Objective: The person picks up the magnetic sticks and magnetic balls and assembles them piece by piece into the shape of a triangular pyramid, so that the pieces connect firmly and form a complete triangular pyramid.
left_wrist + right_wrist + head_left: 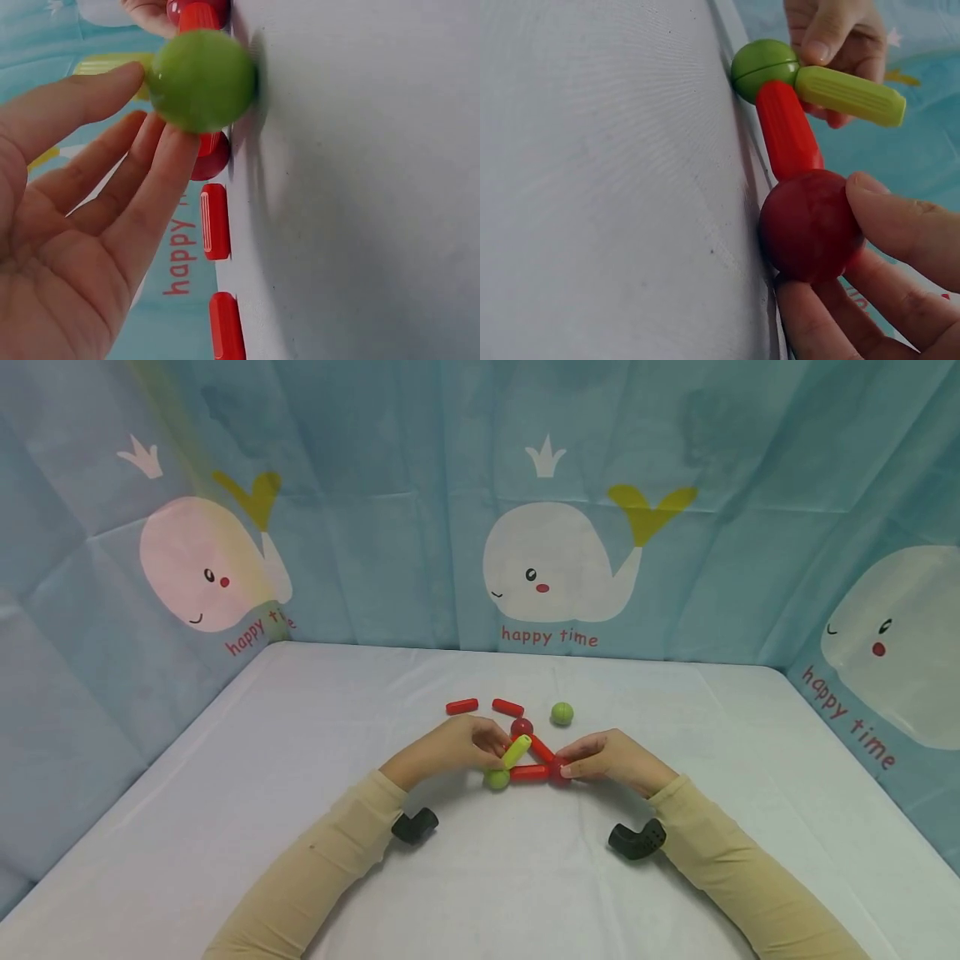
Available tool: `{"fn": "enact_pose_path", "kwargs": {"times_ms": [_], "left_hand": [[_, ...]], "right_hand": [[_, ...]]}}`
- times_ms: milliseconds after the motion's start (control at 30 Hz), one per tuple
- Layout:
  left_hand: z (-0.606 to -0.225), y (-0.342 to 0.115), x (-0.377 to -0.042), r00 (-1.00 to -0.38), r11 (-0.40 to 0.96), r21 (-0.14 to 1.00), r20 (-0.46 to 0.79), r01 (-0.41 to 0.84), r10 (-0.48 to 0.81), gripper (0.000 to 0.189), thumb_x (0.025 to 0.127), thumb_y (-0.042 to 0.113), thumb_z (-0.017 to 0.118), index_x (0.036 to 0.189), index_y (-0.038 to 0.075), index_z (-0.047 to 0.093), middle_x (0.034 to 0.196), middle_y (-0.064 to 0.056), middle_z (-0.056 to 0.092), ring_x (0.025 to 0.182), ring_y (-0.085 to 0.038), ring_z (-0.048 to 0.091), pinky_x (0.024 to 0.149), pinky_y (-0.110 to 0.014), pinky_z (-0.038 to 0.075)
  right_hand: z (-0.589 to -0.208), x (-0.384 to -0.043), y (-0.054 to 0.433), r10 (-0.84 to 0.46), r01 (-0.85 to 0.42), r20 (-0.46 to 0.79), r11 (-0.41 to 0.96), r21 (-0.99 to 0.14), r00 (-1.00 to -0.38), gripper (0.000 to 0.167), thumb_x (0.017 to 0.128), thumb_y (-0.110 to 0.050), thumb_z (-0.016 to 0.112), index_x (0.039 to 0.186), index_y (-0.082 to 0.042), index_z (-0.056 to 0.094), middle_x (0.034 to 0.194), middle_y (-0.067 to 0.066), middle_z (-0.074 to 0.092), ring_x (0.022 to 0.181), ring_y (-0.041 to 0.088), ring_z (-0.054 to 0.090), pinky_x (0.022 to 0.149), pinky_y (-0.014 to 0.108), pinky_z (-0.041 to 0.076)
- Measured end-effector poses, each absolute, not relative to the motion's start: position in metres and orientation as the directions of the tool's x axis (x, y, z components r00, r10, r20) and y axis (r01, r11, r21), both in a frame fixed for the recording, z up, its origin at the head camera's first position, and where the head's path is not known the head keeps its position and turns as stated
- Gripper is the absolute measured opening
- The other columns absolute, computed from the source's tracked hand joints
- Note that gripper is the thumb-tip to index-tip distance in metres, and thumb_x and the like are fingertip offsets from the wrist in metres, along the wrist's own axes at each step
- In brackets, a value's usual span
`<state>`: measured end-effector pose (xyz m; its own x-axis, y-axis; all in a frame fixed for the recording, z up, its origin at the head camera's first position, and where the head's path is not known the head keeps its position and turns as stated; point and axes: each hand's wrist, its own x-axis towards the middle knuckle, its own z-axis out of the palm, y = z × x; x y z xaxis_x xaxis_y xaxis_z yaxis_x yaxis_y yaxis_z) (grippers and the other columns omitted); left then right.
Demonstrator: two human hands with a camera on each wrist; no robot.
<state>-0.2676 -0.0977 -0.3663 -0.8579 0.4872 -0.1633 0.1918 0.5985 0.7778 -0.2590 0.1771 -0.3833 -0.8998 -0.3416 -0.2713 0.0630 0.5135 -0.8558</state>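
On the white table stands a flat triangle of red rods (529, 773) and balls, its corners a green ball (497, 779), a red ball (810, 225) at the right and another red ball (521, 727) at the back. From the green ball a yellow-green rod (517, 750) slants upward. My left hand (480, 745) holds the green ball, its thumb at the foot of that rod; the far fingertips are partly hidden behind the ball. The right-hand red ball is between the thumb and fingers of my right hand (603, 762).
Two loose red rods, a left one (462, 706) and a right one (507, 707), lie behind the triangle. A loose green ball (562, 713) rests at the back right. Black curved pieces (415, 826) sit at both wrists. Blue whale-print curtains (375, 568) enclose the table's back and sides.
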Motion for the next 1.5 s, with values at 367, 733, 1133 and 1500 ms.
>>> {"fn": "enact_pose_path", "kwargs": {"times_ms": [367, 733, 1133, 1500], "left_hand": [[-0.362, -0.107, -0.274, -0.948, 0.641, 0.765, -0.152, 0.065, 0.279, 0.028, 0.089, 0.017, 0.073, 0.117, 0.015, 0.071, 0.110, -0.001, 0.072, 0.103, -0.018, 0.065, 0.094, -0.036, 0.056], [-0.370, -0.111, -0.277, -0.922, 0.645, 0.761, -0.199, 0.068, 0.332, 0.042, 0.087, 0.019, 0.076, 0.128, 0.020, 0.067, 0.127, -0.002, 0.068, 0.116, -0.021, 0.065, 0.098, -0.040, 0.054], [-0.370, -0.110, -0.272, -0.889, 0.669, 0.735, -0.227, 0.112, 0.399, 0.031, 0.089, 0.020, 0.075, 0.119, 0.024, 0.073, 0.117, 0.005, 0.071, 0.110, -0.017, 0.063, 0.094, -0.037, 0.054], [-0.371, -0.110, -0.273, -0.879, 0.687, 0.720, -0.259, 0.101, 0.400, 0.026, 0.086, 0.021, 0.077, 0.112, 0.022, 0.074, 0.107, 0.006, 0.072, 0.102, -0.014, 0.064, 0.091, -0.035, 0.054]], "right_hand": [[-0.380, -0.258, 0.178, -0.319, 0.051, -0.253, 0.528, -0.847, -0.913, 0.038, 0.087, -0.023, 0.075, 0.121, -0.006, 0.071, 0.110, 0.006, 0.075, 0.093, 0.012, 0.066, 0.081, 0.026, 0.053], [-0.378, -0.256, 0.176, -0.420, -0.027, -0.246, 0.548, -0.836, -0.874, 0.037, 0.089, -0.022, 0.073, 0.122, -0.005, 0.070, 0.117, 0.009, 0.074, 0.104, 0.013, 0.064, 0.092, 0.033, 0.055], [-0.381, -0.256, 0.177, -0.463, -0.041, -0.244, 0.524, -0.851, -0.852, 0.038, 0.089, -0.022, 0.073, 0.123, -0.004, 0.070, 0.116, 0.009, 0.074, 0.102, 0.011, 0.066, 0.092, 0.033, 0.055], [-0.381, -0.254, 0.173, -0.299, 0.030, -0.217, 0.524, -0.851, -0.929, 0.035, 0.088, -0.024, 0.074, 0.119, -0.007, 0.072, 0.112, 0.007, 0.074, 0.095, 0.013, 0.065, 0.084, 0.027, 0.053]]}}
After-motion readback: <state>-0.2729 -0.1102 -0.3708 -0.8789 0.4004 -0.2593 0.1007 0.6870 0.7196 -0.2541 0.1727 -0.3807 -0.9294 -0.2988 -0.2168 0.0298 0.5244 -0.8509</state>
